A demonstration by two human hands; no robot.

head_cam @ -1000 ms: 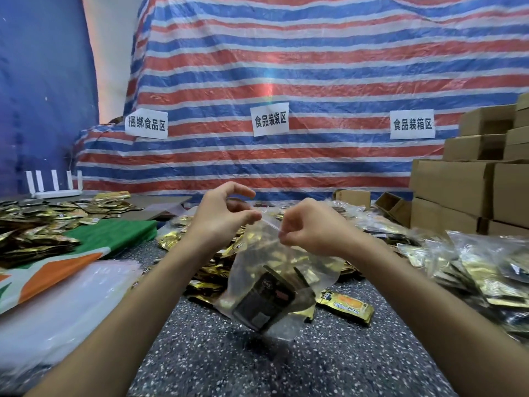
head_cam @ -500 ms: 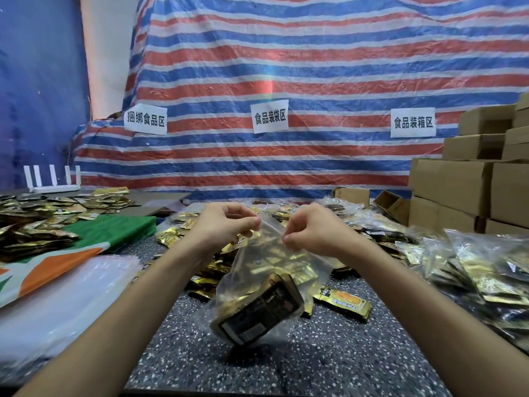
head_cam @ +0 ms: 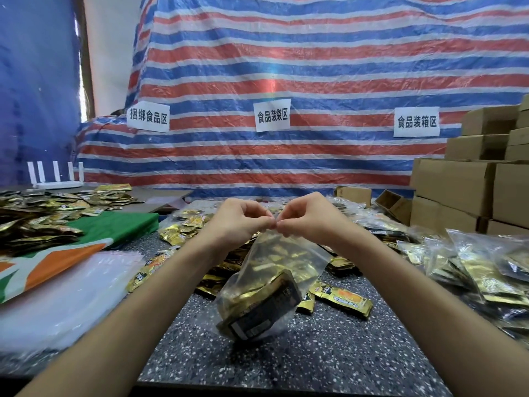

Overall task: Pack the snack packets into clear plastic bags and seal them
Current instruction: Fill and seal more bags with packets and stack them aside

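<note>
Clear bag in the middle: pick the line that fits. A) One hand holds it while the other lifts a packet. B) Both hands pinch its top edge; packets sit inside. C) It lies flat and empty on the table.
B: the left hand and the right hand both pinch the top of the clear bag, with gold packets in its bottom.

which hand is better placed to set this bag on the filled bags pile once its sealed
Probably the right hand: it pinches the clear bag at its top, and the filled bags lie on that side.
</note>
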